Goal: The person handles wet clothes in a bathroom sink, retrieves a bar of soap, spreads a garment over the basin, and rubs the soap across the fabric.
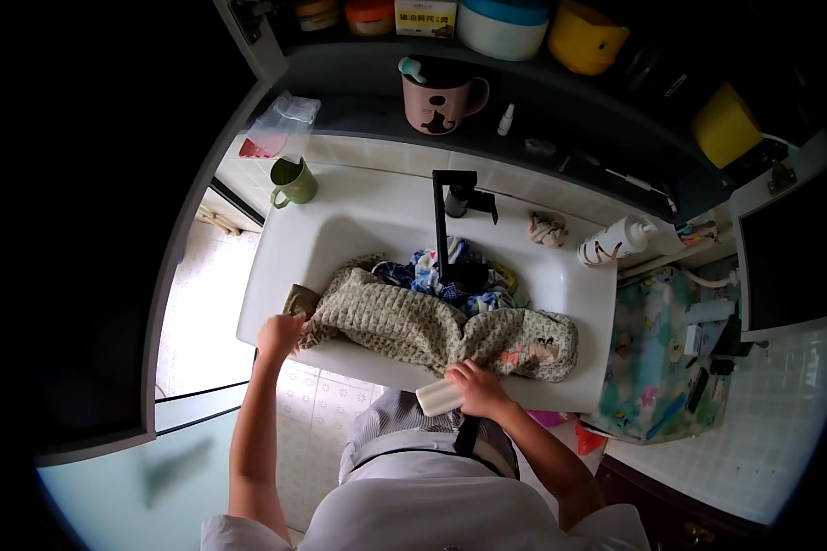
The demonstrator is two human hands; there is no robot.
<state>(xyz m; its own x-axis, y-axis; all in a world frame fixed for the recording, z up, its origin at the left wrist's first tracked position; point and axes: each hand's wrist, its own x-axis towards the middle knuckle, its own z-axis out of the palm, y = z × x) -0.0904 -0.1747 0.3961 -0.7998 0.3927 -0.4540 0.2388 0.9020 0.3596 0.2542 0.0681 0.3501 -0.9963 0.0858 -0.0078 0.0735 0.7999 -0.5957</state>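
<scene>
A quilted, grey-green patterned garment (386, 312) lies across the front of the white sink (340, 188), draped over its near rim. Its brown cuff (300, 300) is at the left end, and an orange cartoon print shows at the right. My left hand (283, 336) is closed on the garment beside this cuff. My right hand (476, 387) grips a cream-coloured oblong block (439, 397) at the near rim, against the garment's lower edge. Whether it is a brush or a soap bar cannot be seen. Behind, blue-and-white patterned cloth (423, 273) lies in the basin.
A black faucet (441, 220) reaches over the basin. A green mug (294, 182) stands at the back left corner; a crumpled cloth (547, 229) and white pump bottle (613, 241) are at the back right. Above, a shelf holds a pink mug (436, 101). An open cabinet door (202, 138) hangs left.
</scene>
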